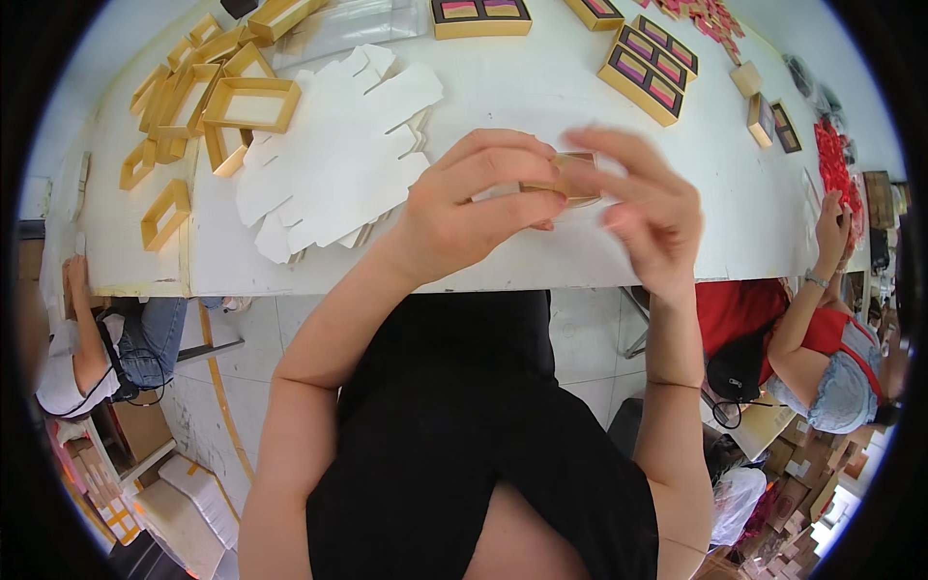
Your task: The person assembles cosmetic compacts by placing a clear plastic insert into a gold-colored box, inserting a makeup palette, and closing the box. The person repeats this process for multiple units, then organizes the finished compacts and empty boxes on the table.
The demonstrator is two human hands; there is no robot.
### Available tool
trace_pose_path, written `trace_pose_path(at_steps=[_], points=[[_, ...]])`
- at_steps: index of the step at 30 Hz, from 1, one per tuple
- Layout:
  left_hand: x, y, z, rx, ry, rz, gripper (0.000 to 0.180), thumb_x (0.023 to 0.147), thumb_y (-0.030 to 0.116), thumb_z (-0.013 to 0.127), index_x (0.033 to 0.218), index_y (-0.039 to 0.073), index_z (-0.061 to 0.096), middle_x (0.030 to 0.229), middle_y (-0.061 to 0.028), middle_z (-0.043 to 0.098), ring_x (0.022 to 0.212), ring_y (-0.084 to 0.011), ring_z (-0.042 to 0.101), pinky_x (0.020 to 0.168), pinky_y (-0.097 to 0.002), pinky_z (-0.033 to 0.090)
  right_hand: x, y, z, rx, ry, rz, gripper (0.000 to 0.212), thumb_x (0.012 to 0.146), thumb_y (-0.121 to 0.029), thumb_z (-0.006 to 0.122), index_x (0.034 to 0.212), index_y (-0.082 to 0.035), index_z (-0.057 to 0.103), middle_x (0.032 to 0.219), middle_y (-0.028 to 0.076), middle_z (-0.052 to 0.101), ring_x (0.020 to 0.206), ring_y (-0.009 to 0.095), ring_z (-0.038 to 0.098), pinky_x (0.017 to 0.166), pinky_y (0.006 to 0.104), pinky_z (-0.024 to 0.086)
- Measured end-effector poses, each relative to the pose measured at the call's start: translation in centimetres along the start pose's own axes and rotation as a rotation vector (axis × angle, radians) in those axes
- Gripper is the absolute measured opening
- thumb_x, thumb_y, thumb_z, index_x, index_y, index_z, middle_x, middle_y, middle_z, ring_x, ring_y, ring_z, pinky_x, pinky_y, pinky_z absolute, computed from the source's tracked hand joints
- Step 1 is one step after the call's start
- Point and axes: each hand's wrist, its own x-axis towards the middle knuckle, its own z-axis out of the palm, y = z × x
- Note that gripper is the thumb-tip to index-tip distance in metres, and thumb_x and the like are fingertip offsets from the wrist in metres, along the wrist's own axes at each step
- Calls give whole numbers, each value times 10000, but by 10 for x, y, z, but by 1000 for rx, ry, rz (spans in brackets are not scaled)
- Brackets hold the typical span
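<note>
Over the table's near edge my left hand point(480, 198) is closed around a small gold box point(583, 188), its fingers covering much of it. What is inside the box cannot be made out. My right hand point(650, 198) is at the box's right side, its fingers smeared by motion, so whether they touch the box is unclear. Just left of my hands lies a pile of flat white die-cut cardboard blanks point(333, 159).
Empty gold box frames point(253, 104) are heaped at the left. Gold boxes with dark dividers and pink and gold pieces point(650, 70) stand at the back right. Red decorations point(704, 21) lie beyond. Other people point(822, 338) sit at both sides of the white table point(541, 82).
</note>
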Motion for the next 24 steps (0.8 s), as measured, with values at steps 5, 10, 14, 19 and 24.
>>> trace_pose_path(at_steps=[5,10,14,19,24], points=[[-18,14,13,-318,179,-463,534,688,-65,779,1141,53,523,1186,-121,552,1015,-229,618,891,-337,542,8,-13,12,-421,10,-139,295,696,-9,765,986,-24,714,1063,129,676,918,282,648,716,314,543],[-23,10,14,-442,138,-496,577,711,-45,792,1174,51,461,1190,-129,540,1036,-201,616,938,-342,530,16,-15,12,-343,89,-129,239,659,25,731,894,-1,696,921,99,696,835,274,663,650,310,553],[-22,11,12,-342,161,-479,483,706,-42,795,1104,47,538,1188,-141,562,975,-207,637,913,-334,543,20,-25,15,-511,43,-180,259,648,26,729,904,9,699,938,104,694,871,287,665,696,324,558],[-9,13,9,-427,248,-427,288,699,-44,788,940,41,656,1162,-147,599,933,-224,660,818,-327,577,21,-34,13,-620,-98,-191,305,634,23,723,938,15,694,971,116,687,936,313,659,733,351,567],[-16,10,13,-531,313,-536,241,725,-64,757,932,26,673,1157,-153,599,970,-242,662,781,-323,591,17,-33,11,-449,-178,-62,473,632,57,689,1101,47,630,1192,170,609,1121,361,588,860,388,537]])
